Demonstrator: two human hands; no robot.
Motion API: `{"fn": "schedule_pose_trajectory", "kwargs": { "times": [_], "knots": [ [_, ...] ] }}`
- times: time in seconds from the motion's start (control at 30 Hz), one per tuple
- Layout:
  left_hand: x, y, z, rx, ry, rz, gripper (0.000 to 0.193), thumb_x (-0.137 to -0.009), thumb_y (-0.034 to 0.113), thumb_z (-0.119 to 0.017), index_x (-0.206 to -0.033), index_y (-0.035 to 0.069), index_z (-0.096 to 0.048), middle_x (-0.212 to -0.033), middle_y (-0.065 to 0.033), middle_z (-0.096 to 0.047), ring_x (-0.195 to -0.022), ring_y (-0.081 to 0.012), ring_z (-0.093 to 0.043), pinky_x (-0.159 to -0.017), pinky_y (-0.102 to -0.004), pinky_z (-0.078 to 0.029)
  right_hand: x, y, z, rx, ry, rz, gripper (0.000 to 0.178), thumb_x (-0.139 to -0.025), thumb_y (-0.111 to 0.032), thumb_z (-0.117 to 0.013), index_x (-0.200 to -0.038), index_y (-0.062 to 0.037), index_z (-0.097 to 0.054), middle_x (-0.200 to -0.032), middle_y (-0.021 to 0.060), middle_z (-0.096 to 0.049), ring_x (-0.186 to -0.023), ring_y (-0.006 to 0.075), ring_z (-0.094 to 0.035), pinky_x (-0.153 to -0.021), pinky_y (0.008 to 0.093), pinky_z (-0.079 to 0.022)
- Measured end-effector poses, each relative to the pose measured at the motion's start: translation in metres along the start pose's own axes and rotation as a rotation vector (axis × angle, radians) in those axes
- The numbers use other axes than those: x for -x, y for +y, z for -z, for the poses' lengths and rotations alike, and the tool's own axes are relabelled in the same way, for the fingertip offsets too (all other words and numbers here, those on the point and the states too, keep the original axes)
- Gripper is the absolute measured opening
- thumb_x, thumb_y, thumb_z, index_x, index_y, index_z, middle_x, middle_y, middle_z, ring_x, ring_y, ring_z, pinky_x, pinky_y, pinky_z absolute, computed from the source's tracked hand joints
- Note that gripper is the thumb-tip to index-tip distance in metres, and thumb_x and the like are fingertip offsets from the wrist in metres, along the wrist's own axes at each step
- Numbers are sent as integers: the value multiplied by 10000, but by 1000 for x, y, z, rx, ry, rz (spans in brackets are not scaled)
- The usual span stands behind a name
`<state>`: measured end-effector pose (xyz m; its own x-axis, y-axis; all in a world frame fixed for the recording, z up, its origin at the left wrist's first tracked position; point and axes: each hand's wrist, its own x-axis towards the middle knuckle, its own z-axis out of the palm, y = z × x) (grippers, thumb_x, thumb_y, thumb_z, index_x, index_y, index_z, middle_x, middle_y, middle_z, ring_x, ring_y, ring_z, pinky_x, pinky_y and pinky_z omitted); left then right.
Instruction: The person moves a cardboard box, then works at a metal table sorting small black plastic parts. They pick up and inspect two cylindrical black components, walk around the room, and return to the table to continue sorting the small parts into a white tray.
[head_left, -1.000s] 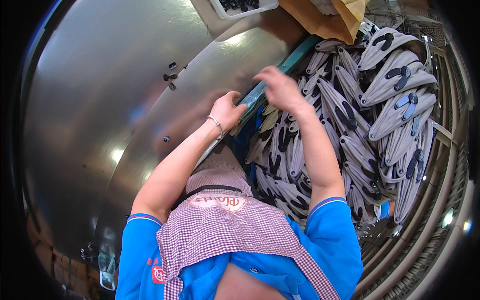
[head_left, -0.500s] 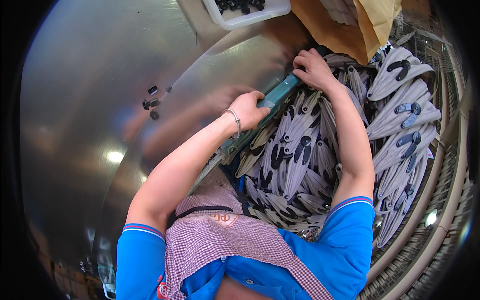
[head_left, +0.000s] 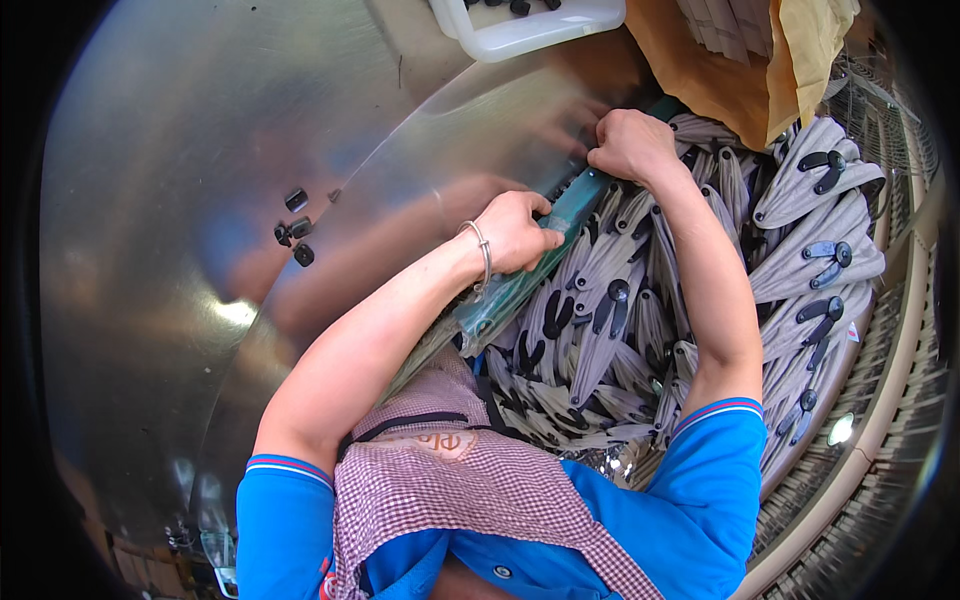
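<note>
A long green strip, with clear plastic film on its near part, runs slantwise along the metal worktop's right edge. My left hand, a bracelet at its wrist, grips the middle of the strip between thumb and fingers. Farther up, my right hand is closed over the strip's far part, knuckles upward. Its fingertips are hidden, so what they hold cannot be made out. Beneath and to the right of both arms lie many folded grey fabric pieces, with black plastic tabs on them.
On the metal worktop at left lie several small black parts. A white plastic tub with black parts stands at the top. Beside it is a brown paper bag with pale contents. A wicker rim curves round the right side.
The view has shifted slightly. My right hand has curled tighter over the far part of the strip. My left hand stays on the strip, whose film-covered near end shows more now.
</note>
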<state>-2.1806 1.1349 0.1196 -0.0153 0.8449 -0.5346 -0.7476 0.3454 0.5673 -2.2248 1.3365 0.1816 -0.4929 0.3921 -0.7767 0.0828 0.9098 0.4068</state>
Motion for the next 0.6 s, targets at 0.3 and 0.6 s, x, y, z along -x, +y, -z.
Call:
{"fn": "schedule_pose_trajectory", "kwargs": {
  "times": [0.3,0.6],
  "knots": [
    [-5,-7,-5,-145,211,-214,358,-816,131,-666,-1133,-32,-631,-677,-138,-669,-602,-221,-643,-600,-359,-503,4,41,-42,-523,330,270,137,-734,-142,-655,-787,-20,-622,-808,90,-583,-742,243,-592,-652,339,-458],
    [-78,49,6,-1415,638,-896,124,-731,178,-621,-756,190,-742,-865,1,-579,-921,-214,-528,-816,-352,-418,17,44,-66,-712,665,392,101,-727,-89,-684,-788,-31,-628,-831,108,-596,-773,305,-622,-681,359,-505]
  ]
}}
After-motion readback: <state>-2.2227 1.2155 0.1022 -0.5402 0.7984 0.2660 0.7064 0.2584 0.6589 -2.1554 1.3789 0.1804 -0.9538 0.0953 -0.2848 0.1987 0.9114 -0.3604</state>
